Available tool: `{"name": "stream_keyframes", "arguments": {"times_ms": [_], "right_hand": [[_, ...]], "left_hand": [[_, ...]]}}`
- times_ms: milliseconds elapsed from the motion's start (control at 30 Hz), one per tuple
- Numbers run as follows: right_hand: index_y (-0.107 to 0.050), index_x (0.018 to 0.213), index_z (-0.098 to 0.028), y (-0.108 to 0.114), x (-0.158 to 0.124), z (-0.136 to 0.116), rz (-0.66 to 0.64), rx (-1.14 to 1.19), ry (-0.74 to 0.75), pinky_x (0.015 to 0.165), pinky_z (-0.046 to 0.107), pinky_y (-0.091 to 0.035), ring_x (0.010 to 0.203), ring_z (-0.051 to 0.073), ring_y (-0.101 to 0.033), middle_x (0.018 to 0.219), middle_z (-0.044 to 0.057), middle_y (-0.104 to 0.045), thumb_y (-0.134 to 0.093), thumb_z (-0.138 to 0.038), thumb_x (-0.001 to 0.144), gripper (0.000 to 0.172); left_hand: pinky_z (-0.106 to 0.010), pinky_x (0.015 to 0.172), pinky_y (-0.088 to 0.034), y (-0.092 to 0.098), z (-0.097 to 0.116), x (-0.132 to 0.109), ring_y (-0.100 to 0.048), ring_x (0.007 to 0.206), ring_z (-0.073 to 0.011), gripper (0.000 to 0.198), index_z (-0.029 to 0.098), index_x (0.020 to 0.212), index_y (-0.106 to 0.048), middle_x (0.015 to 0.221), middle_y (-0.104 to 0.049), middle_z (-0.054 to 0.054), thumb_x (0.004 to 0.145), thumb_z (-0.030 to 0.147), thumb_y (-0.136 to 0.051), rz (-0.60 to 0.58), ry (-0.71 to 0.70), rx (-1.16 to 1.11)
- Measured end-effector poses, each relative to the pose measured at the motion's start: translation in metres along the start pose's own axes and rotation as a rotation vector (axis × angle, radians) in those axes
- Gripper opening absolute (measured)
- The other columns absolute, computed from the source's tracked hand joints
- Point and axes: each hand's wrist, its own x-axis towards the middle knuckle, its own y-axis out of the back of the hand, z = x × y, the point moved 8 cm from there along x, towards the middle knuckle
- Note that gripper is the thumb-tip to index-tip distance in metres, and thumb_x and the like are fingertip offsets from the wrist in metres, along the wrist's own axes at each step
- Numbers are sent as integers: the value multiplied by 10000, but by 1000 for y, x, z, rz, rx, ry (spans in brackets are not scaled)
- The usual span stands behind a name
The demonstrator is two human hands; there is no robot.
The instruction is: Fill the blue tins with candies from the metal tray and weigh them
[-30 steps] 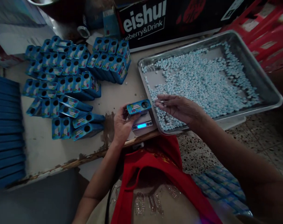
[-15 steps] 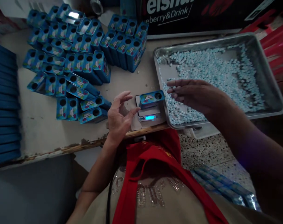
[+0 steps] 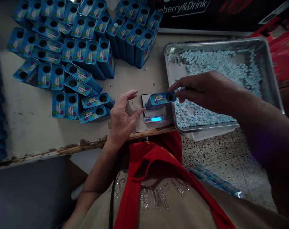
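Observation:
A blue box point(image 3: 160, 98) with a round dark hole in its top stands on a small scale point(image 3: 147, 114) whose display glows blue. My left hand point(image 3: 122, 119) is just left of the scale, empty, thumb and fingers apart, with the thumb tip close to the box. My right hand point(image 3: 203, 90) reaches over the metal tray's left edge. Its fingertips are pinched beside the box's hole, around a small pale piece that looks like a candy. Many pale blue and white candies point(image 3: 206, 117) lie in the metal tray point(image 3: 276, 81).
Several rows of blue boxes point(image 3: 81, 52) cover the left and back of the table point(image 3: 34, 133). More blue items are stacked at the far left edge. A black carton point(image 3: 182, 19) stands behind, and red plastic point(image 3: 282, 60) lies at the right.
My right hand has moved from above the tray's left part to the box's hole, its fingers now bent downward. The left hand stays beside the scale. The whole view has shifted slightly.

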Motion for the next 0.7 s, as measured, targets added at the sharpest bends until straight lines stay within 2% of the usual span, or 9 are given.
{"name": "stream_keyframes", "arguments": {"times_ms": [133, 267, 500, 600, 700], "right_hand": [[-870, 1006, -299, -3, -3, 0, -8, -31, 3, 797, 338, -526, 935, 258, -763, 724, 17, -720, -888, -340, 897, 118], [-864, 1004, -293, -4, -4, 3, 1, 3, -6, 835, 347, -514, 971, 264, -754, 724, 14, -705, -890, -255, 888, 126], [-887, 984, -273, -5, -4, 1, 31, -112, 5, 802, 355, -435, 812, 228, -677, 708, 13, -682, -815, -205, 904, 127], [-888, 972, -277, -9, -2, 2, 24, -66, 23, 783, 345, -428, 788, 212, -657, 697, 2, -670, -849, -226, 879, 113], [-897, 1040, -286, -7, 1, 2, 22, -124, 45, 744, 334, -432, 724, 182, -625, 709, -10, -696, -821, -290, 913, 148]], "left_hand": [[-487, 1227, -597, -3, 4, 3, -742, 1322, -304, 555, 285, 1433, -725, 1383, -756, -88, 966, 527, -903, -21, 6, -16], [-465, 1196, -609, -4, 9, 6, -745, 1305, -294, 519, 283, 1414, -744, 1354, -773, -82, 978, 521, -895, -35, -29, 14], [-437, 1173, -611, -6, 11, 9, -749, 1296, -290, 510, 278, 1401, -756, 1343, -778, -78, 986, 544, -881, -43, -51, 49], [-441, 1171, -617, -8, 13, 9, -751, 1292, -291, 531, 275, 1408, -750, 1346, -781, -81, 984, 571, -874, -46, -49, 60], [-435, 1154, -632, -8, 13, 10, -758, 1275, -288, 516, 274, 1409, -747, 1348, -786, -87, 992, 553, -869, -56, -58, 69]]}}
